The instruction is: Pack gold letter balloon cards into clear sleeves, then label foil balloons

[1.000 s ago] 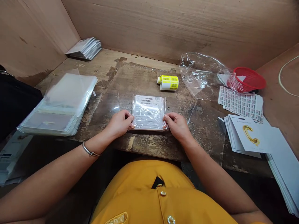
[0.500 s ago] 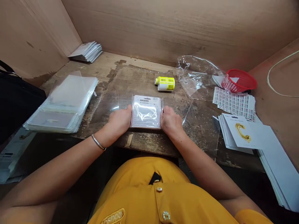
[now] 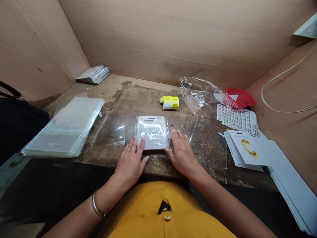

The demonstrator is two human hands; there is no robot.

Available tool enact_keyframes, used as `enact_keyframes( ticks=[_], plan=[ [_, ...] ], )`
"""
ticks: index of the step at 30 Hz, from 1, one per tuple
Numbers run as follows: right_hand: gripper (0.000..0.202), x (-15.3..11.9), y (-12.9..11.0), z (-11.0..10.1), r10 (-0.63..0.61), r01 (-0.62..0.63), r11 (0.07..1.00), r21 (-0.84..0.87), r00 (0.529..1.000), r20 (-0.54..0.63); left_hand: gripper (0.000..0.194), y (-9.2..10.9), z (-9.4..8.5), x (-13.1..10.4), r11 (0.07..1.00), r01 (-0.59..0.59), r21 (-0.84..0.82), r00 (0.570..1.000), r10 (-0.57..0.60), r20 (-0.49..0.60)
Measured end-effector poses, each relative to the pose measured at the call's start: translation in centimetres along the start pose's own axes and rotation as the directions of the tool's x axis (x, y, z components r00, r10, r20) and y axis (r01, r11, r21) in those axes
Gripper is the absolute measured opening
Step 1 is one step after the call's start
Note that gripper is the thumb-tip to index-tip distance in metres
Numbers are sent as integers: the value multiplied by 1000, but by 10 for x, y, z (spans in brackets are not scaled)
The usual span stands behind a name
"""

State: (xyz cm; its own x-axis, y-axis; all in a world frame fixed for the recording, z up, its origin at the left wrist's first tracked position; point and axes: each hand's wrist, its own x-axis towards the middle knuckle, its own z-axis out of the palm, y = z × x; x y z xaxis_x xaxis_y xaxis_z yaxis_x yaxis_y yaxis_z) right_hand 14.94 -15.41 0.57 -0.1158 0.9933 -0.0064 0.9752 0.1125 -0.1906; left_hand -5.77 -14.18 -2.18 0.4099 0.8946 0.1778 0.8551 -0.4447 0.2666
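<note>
In front of me a stack of white printed cards in clear plastic sleeves (image 3: 153,132) lies flat near the table's front edge, glare across its top. My left hand (image 3: 130,162) rests at its lower left corner, fingers stretched out, the index fingertip on the sleeve. On the other side my right hand (image 3: 182,153) lies by the lower right corner with fingers extended and the thumb at the stack's edge. Neither hand grips anything. A flat clear plastic sleeve (image 3: 111,130) lies left of the stack. Beyond the stack is a roll of yellow barcode labels (image 3: 170,102).
At left sits a pile of clear sleeves (image 3: 74,115), with a card stack (image 3: 93,74) behind it. To the right are crumpled plastic (image 3: 198,99), a red basket (image 3: 239,99), sticker sheets (image 3: 235,119) and cards with a gold C balloon (image 3: 247,148). A cable (image 3: 269,79) hangs on the right wall.
Both hands have loosened from the sides of the card stack and spread flat, drawing slightly toward me. The camera has tilted upward, so the table appears lower.
</note>
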Motion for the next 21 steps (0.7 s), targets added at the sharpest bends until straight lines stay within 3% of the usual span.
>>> enact_keyframes(
  ticks=[3, 5, 7, 9, 12, 14, 16, 17, 21],
  plan=[
    [67, -3, -1, -1, -48, 49, 999, -19, 998, 36, 66, -3, 5, -5, 1000, -26, 15, 998, 27, -54],
    [75, -3, 3, -6, -8, 9, 1000, -23, 999, 54, 66, -6, 3, -7, 998, -54, 40, 997, 56, -49],
    [82, 6, 16, -21, 38, -38, 999, 35, 999, 22, 64, -10, -9, -3, 995, -80, 59, 997, 80, 8],
    [74, 29, 39, -42, 99, -84, 982, 167, 992, -84, 52, -13, -32, 12, 995, -86, 49, 994, 82, 77],
    [41, 89, 77, -66, 290, -152, 874, 461, 925, -246, 31, -8, -66, 61, 989, -81, -120, 996, 85, 26],
    [33, 133, 95, -69, 392, -184, 774, 606, 891, -230, 24, 3, -73, 106, 900, -19, -436, 999, 4, -35],
    [28, 170, 103, -60, 424, -199, 706, 680, 888, -180, 33, 17, -65, 155, 637, 182, -749, 980, -176, 89],
    [25, 184, 104, -55, 426, -202, 677, 708, 892, -153, 40, 23, -56, 178, 571, 235, -787, 966, -227, 124],
    [23, 208, 104, -41, 400, -176, 523, 834, 914, -58, 48, 33, -17, 245, 451, 325, -831, 931, -308, 196]
  ],
)
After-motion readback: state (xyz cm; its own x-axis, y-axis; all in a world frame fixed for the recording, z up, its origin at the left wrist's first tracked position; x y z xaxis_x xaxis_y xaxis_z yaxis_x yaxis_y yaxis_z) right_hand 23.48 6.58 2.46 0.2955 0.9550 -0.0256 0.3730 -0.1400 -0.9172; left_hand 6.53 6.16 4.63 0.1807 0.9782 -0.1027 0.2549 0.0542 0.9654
